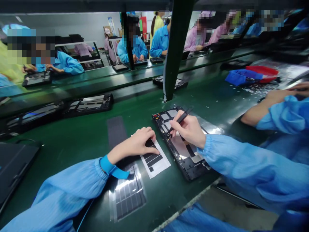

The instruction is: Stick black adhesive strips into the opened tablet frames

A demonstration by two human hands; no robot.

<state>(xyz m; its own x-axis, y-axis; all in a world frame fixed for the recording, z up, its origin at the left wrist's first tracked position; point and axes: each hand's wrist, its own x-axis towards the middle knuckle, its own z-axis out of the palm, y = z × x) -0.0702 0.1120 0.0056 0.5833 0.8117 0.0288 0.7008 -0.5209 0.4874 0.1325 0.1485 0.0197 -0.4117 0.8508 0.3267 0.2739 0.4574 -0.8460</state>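
Note:
An opened tablet chassis (pixel 188 161) lies on the green conveyor belt (pixel 84 135) in front of me. My right hand (pixel 189 129) is closed round black tweezers (pixel 181 119), whose tip touches the chassis near its upper left edge. My left hand (pixel 140 143) rests with curled fingers on a white sheet of black adhesive strips (pixel 154 159) just left of the chassis. A shiny sheet of grey strips (pixel 127 191) lies below my left wrist.
More open chassis (pixel 89 104) sit further along the belt on the left. A dark post (pixel 175 51) rises behind the tablet. A co-worker's blue-sleeved arm (pixel 277 109) reaches in at right; a red tray (pixel 264 72) and blue cloth (pixel 241 77) lie beyond. Other people work at the far lines.

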